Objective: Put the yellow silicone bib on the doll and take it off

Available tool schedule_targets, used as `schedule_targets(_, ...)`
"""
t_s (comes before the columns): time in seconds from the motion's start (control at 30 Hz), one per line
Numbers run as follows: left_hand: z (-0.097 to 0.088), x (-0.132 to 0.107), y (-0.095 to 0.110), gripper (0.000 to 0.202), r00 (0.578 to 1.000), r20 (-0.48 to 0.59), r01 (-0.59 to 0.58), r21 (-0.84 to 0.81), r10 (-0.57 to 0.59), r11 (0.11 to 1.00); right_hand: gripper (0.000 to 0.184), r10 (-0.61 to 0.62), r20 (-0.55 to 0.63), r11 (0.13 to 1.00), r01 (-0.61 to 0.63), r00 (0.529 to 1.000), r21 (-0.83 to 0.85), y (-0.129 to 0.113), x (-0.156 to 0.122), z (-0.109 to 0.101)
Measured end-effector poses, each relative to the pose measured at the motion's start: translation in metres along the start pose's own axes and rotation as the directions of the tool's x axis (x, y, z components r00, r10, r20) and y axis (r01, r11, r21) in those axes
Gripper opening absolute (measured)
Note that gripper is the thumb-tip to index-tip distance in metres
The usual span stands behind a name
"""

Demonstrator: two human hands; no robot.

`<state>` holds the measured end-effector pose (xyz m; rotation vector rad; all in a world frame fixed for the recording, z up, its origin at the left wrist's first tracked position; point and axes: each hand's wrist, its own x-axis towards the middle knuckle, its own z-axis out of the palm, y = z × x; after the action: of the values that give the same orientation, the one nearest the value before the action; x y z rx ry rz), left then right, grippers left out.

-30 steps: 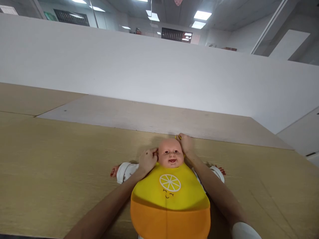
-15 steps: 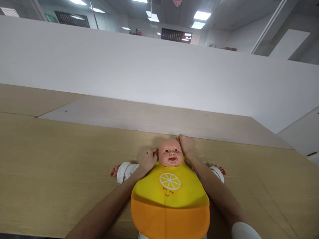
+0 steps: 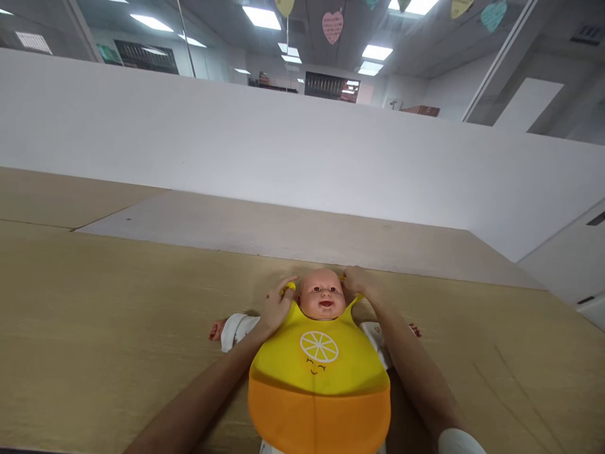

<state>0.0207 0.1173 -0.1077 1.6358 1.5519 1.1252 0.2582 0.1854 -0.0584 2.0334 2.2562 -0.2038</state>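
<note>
A baby doll [image 3: 321,291] lies face up on the table, its arms in white sleeves spread to both sides. Over its chest is a yellow bib [image 3: 350,362] with a lemon-slice print and an orange catch pocket. My left hand [image 3: 278,308] pinches the bib's left neck strap beside the doll's head; a yellow tab shows at the fingertips. On the other side of the head, my right hand [image 3: 358,282] is closed on the other strap, with a bit of yellow showing at its fingers. The straps' far ends are partly hidden by my fingers and the head.
The wooden table [image 3: 118,315] spreads to both sides, with a paler panel [image 3: 283,224] along its back. Behind that rises a white partition [image 3: 236,145] topped with glass, through which ceiling lights and paper hearts [image 3: 333,27] are visible.
Both hands have shifted slightly outward from the doll's head, and more of the yellow straps shows. The right strap now stands raised beside the neck. The camera view has tilted up a little.
</note>
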Motion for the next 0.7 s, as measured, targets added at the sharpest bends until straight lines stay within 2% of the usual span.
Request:
schedule_targets(0.1,-0.005,0.001,-0.001,0.047,0.995,-0.061,-0.096,-0.209,0.085,0.973,0.032,-0.083,0.041,0.996,0.082,0.996,0.022,0.011,-0.01,-0.019)
schedule_targets(0.2,-0.01,0.0,0.005,0.052,0.992,-0.076,-0.116,-0.28,0.099,0.953,0.031,-0.097,0.023,0.994,0.096,0.995,0.045,0.021,-0.019,-0.035)
schedule_targets(0.3,-0.014,-0.003,0.015,0.051,0.983,-0.094,-0.176,-0.281,0.155,0.943,0.024,-0.124,-0.049,0.991,0.126,0.991,0.049,0.025,-0.029,-0.046)
schedule_targets(0.4,-0.022,-0.013,0.028,0.04,0.943,-0.091,-0.331,-0.157,0.321,0.93,0.028,-0.229,-0.15,0.964,0.246,0.962,0.102,0.019,-0.05,-0.058)
schedule_targets(0.47,-0.028,-0.026,0.037,0.031,0.881,-0.045,-0.473,-0.062,0.471,0.879,0.031,-0.361,-0.204,0.891,0.401,0.91,0.214,0.007,-0.072,-0.066)
schedule_targets(0.5,-0.031,-0.034,0.042,0.028,0.84,-0.006,-0.543,-0.029,0.543,0.839,0.031,-0.446,-0.228,0.821,0.497,0.866,0.282,-0.001,-0.084,-0.07)
schedule_targets(0.6,-0.037,-0.061,0.056,0.024,0.707,0.118,-0.705,0.041,0.697,0.708,0.024,-0.694,-0.255,0.557,0.726,0.674,0.404,-0.027,-0.12,-0.075)
schedule_targets(0.63,-0.039,-0.069,0.061,0.027,0.651,0.126,-0.759,0.074,0.749,0.647,0.02,-0.744,-0.253,0.505,0.768,0.619,0.394,-0.036,-0.128,-0.073)
schedule_targets(0.67,-0.04,-0.077,0.067,0.032,0.577,0.104,-0.816,0.107,0.81,0.568,0.014,-0.778,-0.252,0.474,0.801,0.575,0.365,-0.043,-0.134,-0.071)
schedule_targets(0.7,-0.041,-0.083,0.073,0.039,0.485,0.06,-0.87,0.138,0.873,0.474,0.007,-0.798,-0.259,0.457,0.827,0.544,0.327,-0.049,-0.139,-0.068)
